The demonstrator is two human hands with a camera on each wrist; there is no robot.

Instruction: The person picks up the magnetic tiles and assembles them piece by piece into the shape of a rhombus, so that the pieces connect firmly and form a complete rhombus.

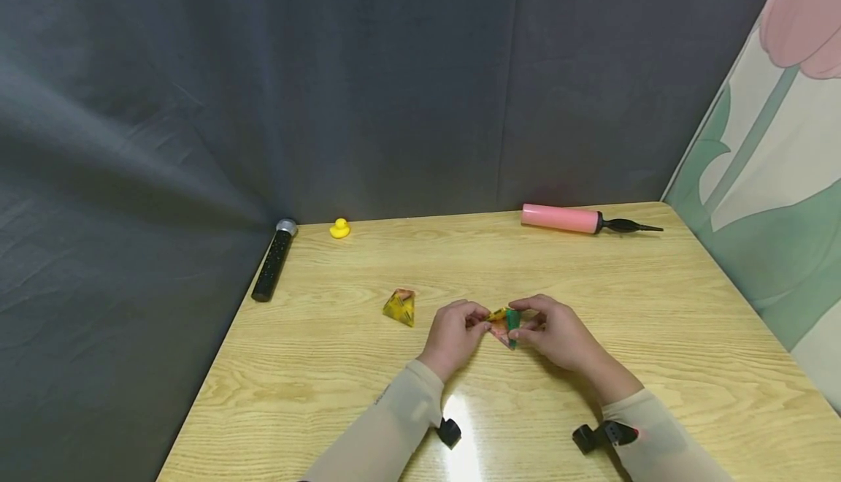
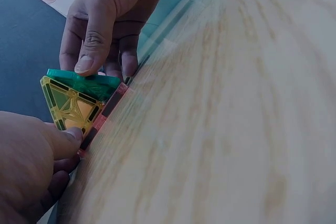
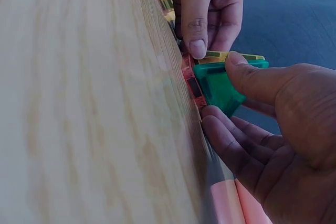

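Observation:
My left hand (image 1: 455, 336) pinches a yellow triangular magnetic tile (image 2: 63, 98), thumb at its lower corner in the left wrist view. With thumb and fingers, my right hand (image 1: 558, 334) grips a green triangular magnetic tile (image 3: 218, 85). Both tiles lean up from a red triangular magnetic tile (image 3: 193, 82) at the tabletop, and their upper edges come together. Fingers of both hands hide part of this small shape. To the left of my left hand stands a small pyramid of yellow and reddish magnetic tiles (image 1: 400, 308).
A black microphone (image 1: 274, 263) with a silver head lies at the table's left edge. Close by at the back is a yellow rubber duck (image 1: 339, 228). A pink hand pump (image 1: 561, 218) with a black nozzle lies at the back right, by the dark curtain (image 1: 394, 88).

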